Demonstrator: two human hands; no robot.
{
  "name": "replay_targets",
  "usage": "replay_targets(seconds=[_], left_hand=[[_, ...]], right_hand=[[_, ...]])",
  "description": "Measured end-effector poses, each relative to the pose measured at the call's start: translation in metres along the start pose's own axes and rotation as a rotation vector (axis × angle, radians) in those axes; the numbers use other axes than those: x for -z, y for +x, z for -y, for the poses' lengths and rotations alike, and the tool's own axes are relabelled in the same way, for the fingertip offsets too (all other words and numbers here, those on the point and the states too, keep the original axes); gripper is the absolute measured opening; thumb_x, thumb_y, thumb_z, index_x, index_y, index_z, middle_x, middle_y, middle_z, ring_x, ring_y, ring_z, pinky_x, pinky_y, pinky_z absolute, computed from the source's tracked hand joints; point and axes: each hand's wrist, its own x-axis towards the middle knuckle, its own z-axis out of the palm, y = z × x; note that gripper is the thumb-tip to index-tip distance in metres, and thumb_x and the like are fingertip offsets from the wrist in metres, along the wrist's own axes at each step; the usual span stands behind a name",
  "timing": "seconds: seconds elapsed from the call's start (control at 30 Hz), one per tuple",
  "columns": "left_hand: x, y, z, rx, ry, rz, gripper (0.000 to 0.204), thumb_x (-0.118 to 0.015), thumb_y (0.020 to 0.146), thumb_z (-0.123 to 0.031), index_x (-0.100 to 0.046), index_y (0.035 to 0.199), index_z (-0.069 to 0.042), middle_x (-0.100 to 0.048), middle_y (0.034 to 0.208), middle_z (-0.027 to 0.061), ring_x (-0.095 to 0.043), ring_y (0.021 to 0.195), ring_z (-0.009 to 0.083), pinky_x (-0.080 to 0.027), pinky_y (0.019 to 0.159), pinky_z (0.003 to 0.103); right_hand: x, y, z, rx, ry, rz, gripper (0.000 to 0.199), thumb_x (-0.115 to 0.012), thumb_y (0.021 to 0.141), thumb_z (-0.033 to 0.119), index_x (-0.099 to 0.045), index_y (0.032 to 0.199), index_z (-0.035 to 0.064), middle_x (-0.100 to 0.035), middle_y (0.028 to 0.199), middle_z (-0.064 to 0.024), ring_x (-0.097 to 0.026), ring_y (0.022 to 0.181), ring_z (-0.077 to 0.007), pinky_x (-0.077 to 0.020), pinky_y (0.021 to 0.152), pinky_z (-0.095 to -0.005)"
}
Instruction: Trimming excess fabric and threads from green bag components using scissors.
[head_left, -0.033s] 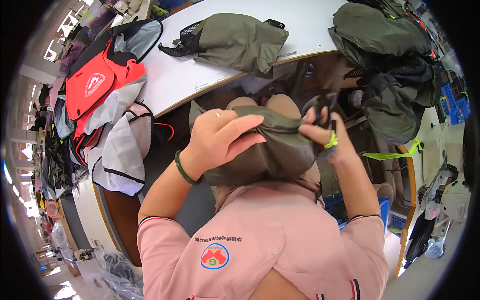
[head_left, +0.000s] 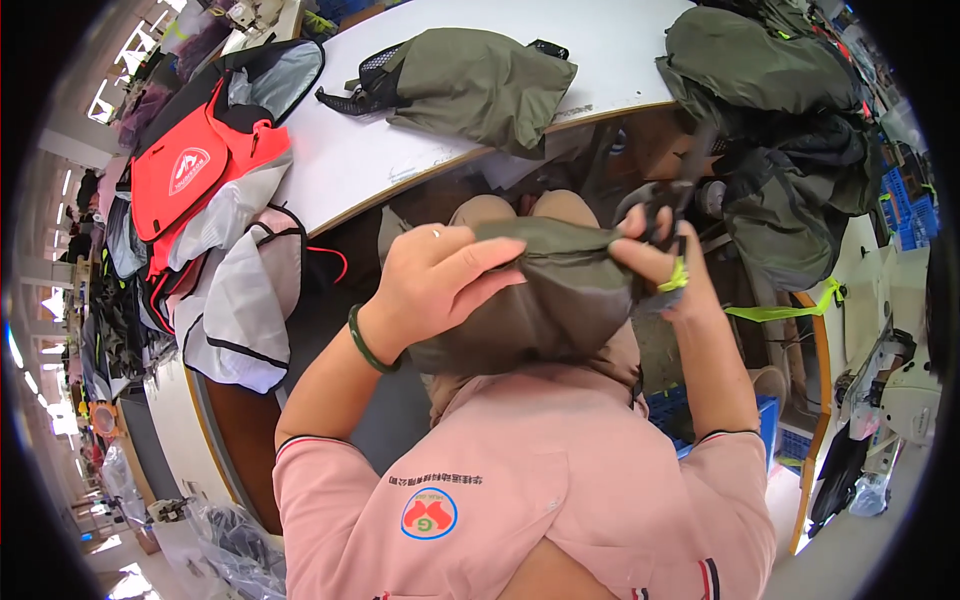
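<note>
An olive green fabric bag (head_left: 560,310) lies over my lap, its upper edge stretched between my two hands. My left hand (head_left: 445,275) pinches that edge at the left between thumb and fingers; a dark green bangle circles the wrist. At the right end, my right hand (head_left: 660,250) grips the fabric with its thumb and fingertips. The same hand also holds black scissors (head_left: 660,210), their blades blurred and pointing up, away from the cloth. A yellow-green band sits at that hand. The fingers' undersides and the bag's inside are hidden.
Ahead, another olive bag (head_left: 475,85) with black mesh straps lies on a white table (head_left: 360,170). Red and grey bags (head_left: 205,180) hang over its left end. More olive bags (head_left: 785,190) are piled at right, beside a sewing machine (head_left: 910,395). A blue crate (head_left: 768,425) stands low at right.
My right hand has shifted slightly right with the scissors, and the bag's upper edge is pulled straighter and tauter. The left hand stays nearly in place.
</note>
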Motion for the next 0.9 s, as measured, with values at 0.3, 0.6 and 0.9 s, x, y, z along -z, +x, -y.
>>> replay_targets(seconds=[0.3,0.6,0.9], left_hand=[[-0.003,-0.007,0.003,0.315,-0.259,0.233,0.022,-0.076,0.079,-0.004,-0.068,0.100,-0.004,-0.062,0.096,0.0079,-0.060,0.087,0.0226,-0.048,0.072,0.029],[-0.017,-0.008,0.010,0.736,-0.824,0.254,0.010,-0.068,0.091,-0.010,-0.064,0.094,-0.001,-0.061,0.080,0.0005,-0.054,0.073,0.0083,-0.044,0.065,0.024],[-0.027,-0.001,0.011,0.825,-1.093,0.337,0.012,-0.066,0.094,-0.012,-0.061,0.097,-0.002,-0.058,0.084,-0.0039,-0.049,0.075,0.0029,-0.041,0.066,0.020]], right_hand=[[0.004,-0.004,0.014,0.018,0.021,-0.002,0.024,-0.074,0.076,0.000,-0.055,0.087,0.0100,-0.055,0.085,0.0024,-0.051,0.070,-0.0054,-0.0369,0.060,-0.0200],[0.013,0.008,0.013,0.174,-0.395,-0.206,0.017,-0.074,0.083,0.004,-0.058,0.088,0.0054,-0.061,0.082,0.0019,-0.055,0.070,-0.0057,-0.0438,0.064,-0.0211],[-0.030,0.011,0.050,0.189,-0.934,0.261,0.033,-0.083,0.077,0.009,-0.054,0.090,0.0022,-0.070,0.093,-0.0049,-0.062,0.083,-0.0113,-0.0493,0.075,-0.0256]])
